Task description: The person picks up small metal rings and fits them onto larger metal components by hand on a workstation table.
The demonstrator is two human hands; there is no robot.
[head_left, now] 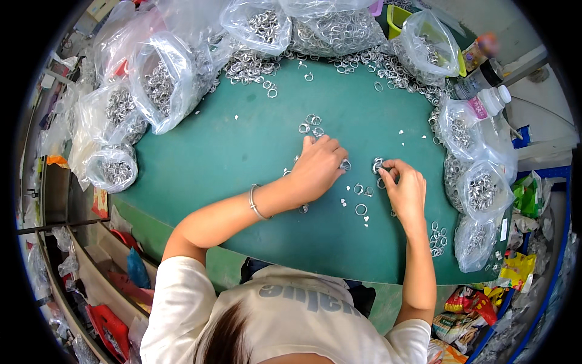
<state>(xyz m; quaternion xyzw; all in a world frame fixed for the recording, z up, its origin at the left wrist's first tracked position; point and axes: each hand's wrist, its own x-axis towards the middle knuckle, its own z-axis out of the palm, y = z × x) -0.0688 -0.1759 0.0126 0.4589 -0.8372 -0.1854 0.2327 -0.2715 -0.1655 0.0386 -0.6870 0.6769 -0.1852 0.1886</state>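
Note:
My left hand (pixel 317 168) reaches across the green tabletop (pixel 212 151), fingers curled together around a silver ring (pixel 345 165) that shows at the fingertips. To its right, the thumb and fingers of my right hand (pixel 405 187) pinch a small silver ring cluster (pixel 377 162); whether these rings are joined I cannot tell. Just beyond my left hand lies a small group of rings (pixel 313 121). Between my hands and nearer to me, a single ring (pixel 361 210) rests flat among small white scraps (pixel 343 204). Part of the tabletop and some rings are hidden beneath my left hand and forearm.
Clear plastic bags of rings line the left (pixel 160 85), back (pixel 339 30) and right (pixel 482 188) of the table. Loose rings (pixel 251 65) heap along the back. A white-capped bottle (pixel 490 102) leans at the right. More rings (pixel 438 238) lie beside my right forearm.

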